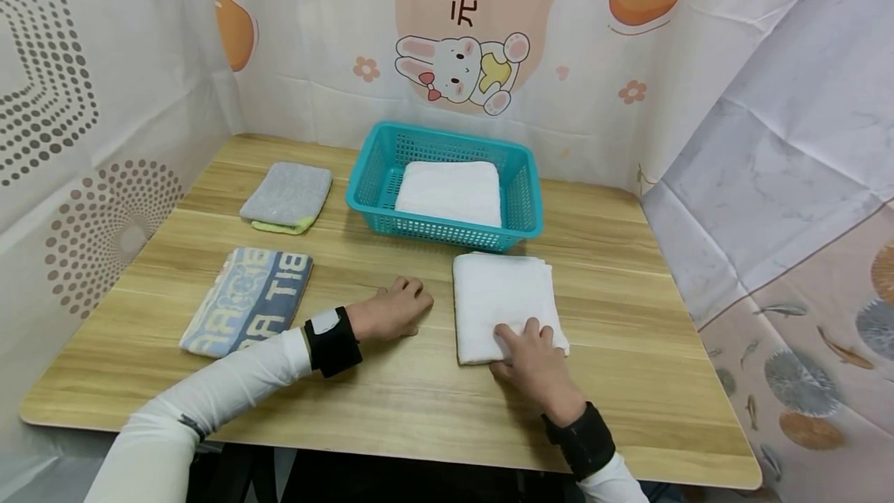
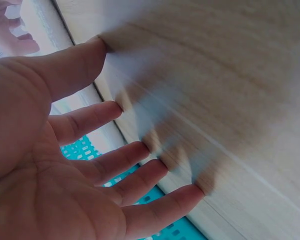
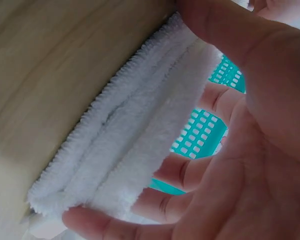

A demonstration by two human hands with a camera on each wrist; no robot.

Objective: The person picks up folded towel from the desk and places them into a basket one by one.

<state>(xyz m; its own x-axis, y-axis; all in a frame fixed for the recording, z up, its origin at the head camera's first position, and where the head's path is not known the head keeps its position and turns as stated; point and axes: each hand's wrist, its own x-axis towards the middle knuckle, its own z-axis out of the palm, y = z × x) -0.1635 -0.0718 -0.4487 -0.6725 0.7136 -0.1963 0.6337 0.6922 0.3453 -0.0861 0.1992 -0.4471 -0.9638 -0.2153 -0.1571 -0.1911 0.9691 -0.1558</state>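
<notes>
A folded white towel lies on the table right of centre, in front of a teal basket. My right hand rests over its near edge. In the right wrist view the fingers spread across the top of the towel's stacked layers, and the thumb reaches down beside them. My left hand holds nothing, left of the towel. Its fingertips touch the bare tabletop in the left wrist view. Inside the basket sits another folded white towel.
A folded grey cloth with a yellow-green edge lies at the back left of the wooden table. In front of it is a folded blue patterned towel, close to my left forearm. A printed curtain hangs behind the table.
</notes>
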